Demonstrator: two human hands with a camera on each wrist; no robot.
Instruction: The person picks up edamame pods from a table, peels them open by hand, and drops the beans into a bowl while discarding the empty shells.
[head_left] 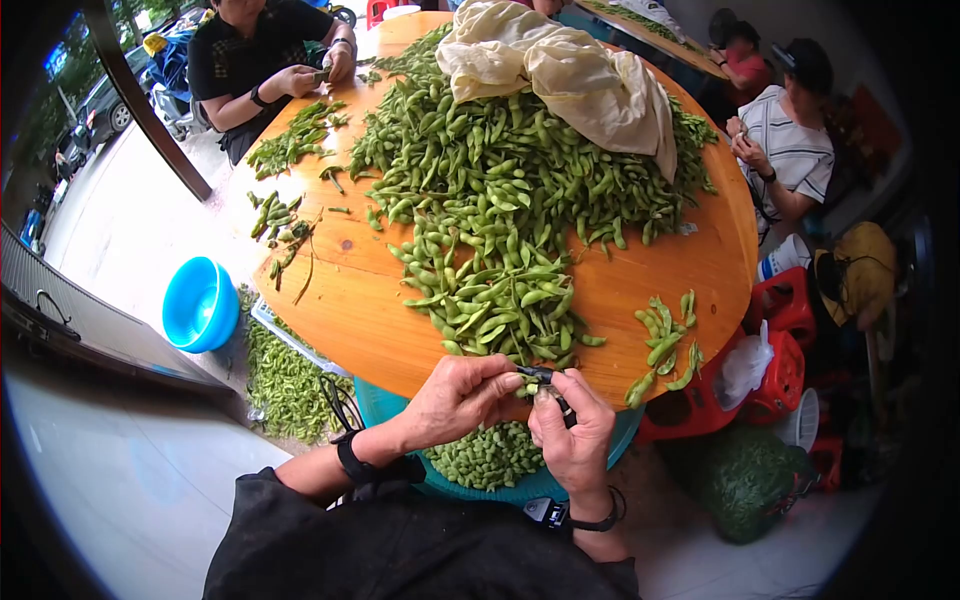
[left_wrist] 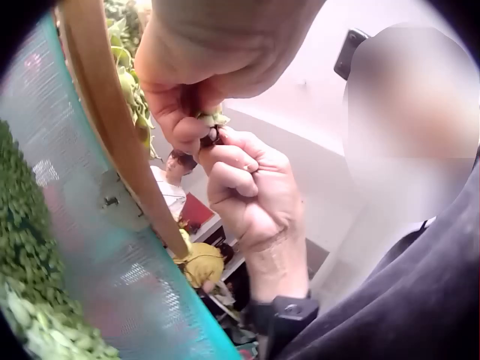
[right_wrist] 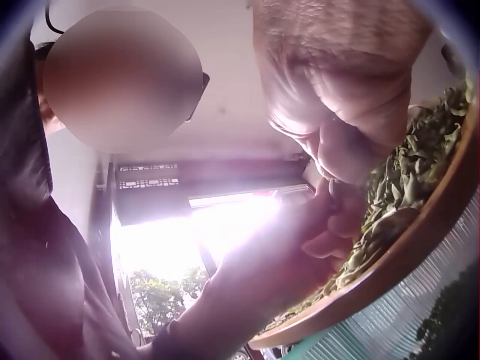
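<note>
Both hands meet just over the near edge of the round wooden table [head_left: 330,310]. My left hand [head_left: 462,400] pinches a green soybean pod [head_left: 529,388] between thumb and fingers, seen also as a pale green pod [left_wrist: 215,118] in the left wrist view. With curled fingers my right hand [head_left: 578,430] holds a small black tool [head_left: 540,373] against the pod; I cannot tell its kind. Directly below the hands is a teal basin [head_left: 625,435] with shelled green beans [head_left: 485,458] in it. A large heap of soybean pods [head_left: 500,180] covers the table's middle, its near end close to my fingers.
A cream cloth [head_left: 570,70] drapes over the heap. Loose pods [head_left: 665,345] lie at the table's right. A blue bowl [head_left: 200,305] and a crate of pods [head_left: 290,375] stand on the left, red stools [head_left: 780,375] on the right. Other people sit around the table.
</note>
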